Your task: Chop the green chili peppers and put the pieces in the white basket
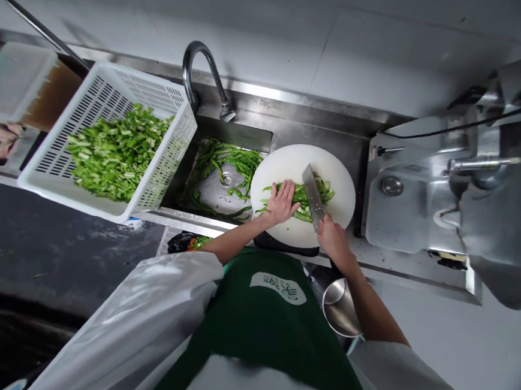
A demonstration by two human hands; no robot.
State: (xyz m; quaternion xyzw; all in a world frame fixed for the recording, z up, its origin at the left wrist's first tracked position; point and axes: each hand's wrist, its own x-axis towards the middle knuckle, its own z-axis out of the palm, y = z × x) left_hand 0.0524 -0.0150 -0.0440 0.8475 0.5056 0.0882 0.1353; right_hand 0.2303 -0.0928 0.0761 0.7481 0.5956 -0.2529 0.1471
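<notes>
A round white cutting board (290,161) rests over the right part of the steel sink (229,133). A bunch of long green beans (304,193) lies across the board. My left hand (281,201) lies on the beans with its fingers spread, pressing them down. My right hand (332,234) is closed round the handle of a cleaver (313,194), whose blade stands on the beans just right of my left fingers. More whole green beans (229,159) lie in the sink basin.
A white slotted basket (101,95) of chopped green pieces (117,153) sits left of the sink. A curved tap (202,70) rises behind it. A steel machine (468,193) stands at the right. A metal bowl (340,309) sits below the counter edge.
</notes>
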